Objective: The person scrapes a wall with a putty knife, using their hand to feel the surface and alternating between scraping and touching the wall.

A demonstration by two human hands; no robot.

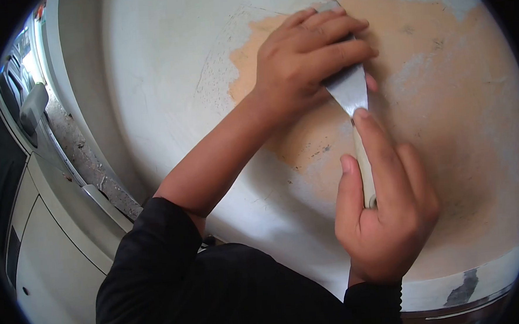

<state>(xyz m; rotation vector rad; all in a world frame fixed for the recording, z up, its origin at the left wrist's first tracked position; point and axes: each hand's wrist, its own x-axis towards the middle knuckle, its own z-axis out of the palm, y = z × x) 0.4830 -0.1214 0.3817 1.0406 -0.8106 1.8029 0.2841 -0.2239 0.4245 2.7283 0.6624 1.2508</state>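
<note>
A putty knife (350, 91) with a metal blade and a pale handle lies over a broad, light panel (166, 55) marked by a large tan patch (444, 111). The handle is in my right hand (388, 214), which is closed around it with the index finger stretched along it to the base of the blade. My left hand (301, 57) is closed over the blade, its fingers across the metal. A fingertip shows past the blade's right edge. Beyond those fingers the blade's far end sticks out. Whether the blade touches the panel is hard to tell.
At the left stands a pale car (59, 254) with a side mirror (33, 108), and a strip of rough ground (73, 136) shows beside it. Near the panel's lower right edge is a dark grey bare spot (463, 289). Pale scuffs cross the tan patch.
</note>
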